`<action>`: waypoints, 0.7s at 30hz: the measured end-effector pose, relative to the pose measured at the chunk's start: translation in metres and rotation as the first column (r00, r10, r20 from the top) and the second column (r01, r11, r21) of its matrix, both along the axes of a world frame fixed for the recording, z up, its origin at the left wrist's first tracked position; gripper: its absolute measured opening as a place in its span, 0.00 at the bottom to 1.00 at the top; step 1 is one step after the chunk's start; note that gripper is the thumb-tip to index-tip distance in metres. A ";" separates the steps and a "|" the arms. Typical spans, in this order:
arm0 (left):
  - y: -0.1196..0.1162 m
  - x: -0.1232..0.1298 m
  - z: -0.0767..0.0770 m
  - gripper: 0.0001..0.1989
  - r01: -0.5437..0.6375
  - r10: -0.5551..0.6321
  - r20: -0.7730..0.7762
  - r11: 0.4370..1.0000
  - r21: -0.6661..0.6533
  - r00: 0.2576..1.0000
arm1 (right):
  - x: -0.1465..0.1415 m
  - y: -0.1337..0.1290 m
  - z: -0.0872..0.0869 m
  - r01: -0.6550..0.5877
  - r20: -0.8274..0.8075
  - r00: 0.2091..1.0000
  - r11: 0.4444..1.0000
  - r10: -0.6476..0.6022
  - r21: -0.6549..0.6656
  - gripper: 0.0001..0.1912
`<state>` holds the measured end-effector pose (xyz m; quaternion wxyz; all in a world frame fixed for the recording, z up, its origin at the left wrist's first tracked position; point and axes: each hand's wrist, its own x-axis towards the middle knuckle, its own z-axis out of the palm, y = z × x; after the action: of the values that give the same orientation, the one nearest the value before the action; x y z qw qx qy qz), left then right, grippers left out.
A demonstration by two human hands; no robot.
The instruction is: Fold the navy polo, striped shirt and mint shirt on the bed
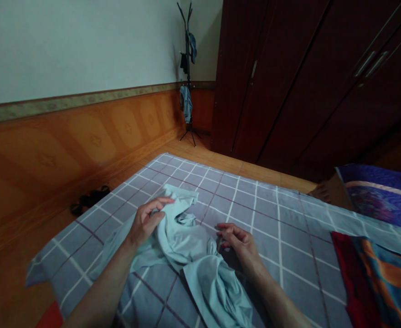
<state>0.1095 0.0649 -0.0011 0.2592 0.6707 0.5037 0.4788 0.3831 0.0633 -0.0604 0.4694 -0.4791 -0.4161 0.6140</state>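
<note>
A pale mint-green garment [187,241] lies crumpled on the grey checked bedsheet [265,214], one part reaching toward the near edge. My left hand [149,221] is over its upper left part, thumb and fingers apart, with the fingertips at the cloth. To the right of the garment, my right hand [236,239] hovers close to its edge, fingers bent; the small gap between thumb and fingers is dark, and whether they hold anything is unclear.
Folded red cloth [349,278] and orange-and-blue cloth [388,278] lie at the right. Beyond the bed stand a black coat rack [187,68], dark wardrobes [282,82] and a purple-covered surface [378,196]. Dark footwear [89,200] sits on the floor at left.
</note>
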 end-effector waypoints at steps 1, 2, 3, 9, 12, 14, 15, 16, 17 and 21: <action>0.000 0.002 -0.001 0.11 0.024 -0.028 -0.059 0.997 -0.068 0.998 | 0.000 0.000 -0.001 -0.023 0.019 1.000 1.000 0.023 0.005 0.17; 0.000 0.004 -0.003 0.13 -0.004 -0.010 -0.130 0.994 -0.109 0.991 | -0.001 -0.001 -0.002 -0.060 0.041 0.997 0.998 0.060 0.003 0.19; 0.001 0.006 -0.006 0.14 -0.062 0.037 -0.204 0.991 -0.115 0.978 | -0.002 -0.003 -0.001 -0.105 0.068 0.992 0.994 0.105 -0.003 0.21; 0.005 0.015 -0.017 0.19 -0.029 0.019 -0.413 0.999 -0.018 0.911 | -0.014 -0.021 0.019 -0.376 0.482 0.823 0.924 0.302 0.064 0.30; 0.003 0.015 -0.019 0.25 0.088 -0.163 -0.492 0.981 -0.171 0.855 | -0.019 -0.025 0.022 -0.441 0.696 0.658 0.896 0.288 0.046 0.17; 0.002 0.013 -0.018 0.17 0.061 -0.157 -0.473 0.975 -0.212 0.867 | -0.019 -0.026 0.017 -0.391 0.696 0.681 0.917 0.227 0.083 0.10; 0.003 0.010 -0.017 0.14 0.009 -0.095 -0.422 0.979 -0.202 0.902 | -0.018 -0.025 0.013 -0.338 0.658 0.735 0.930 0.162 0.148 0.10; 0.005 0.007 -0.016 0.11 -0.060 -0.004 -0.331 0.981 -0.182 0.943 | -0.017 -0.026 0.010 -0.274 0.604 0.793 0.932 0.079 0.238 0.09; 0.006 0.002 -0.015 0.09 -0.138 0.107 -0.194 0.978 -0.159 0.975 | -0.016 -0.026 0.009 -0.208 0.543 0.840 0.917 -0.012 0.341 0.09; 0.017 -0.018 -0.013 0.03 -0.360 0.404 0.458 0.915 -0.185 0.792 | -0.011 -0.032 0.020 -0.083 0.387 0.890 0.750 -0.240 0.656 0.08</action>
<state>0.0911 0.0815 -0.0140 0.3045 0.4005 0.5675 0.6517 0.3723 0.0312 -0.0408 0.5245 -0.4291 -0.6801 0.2798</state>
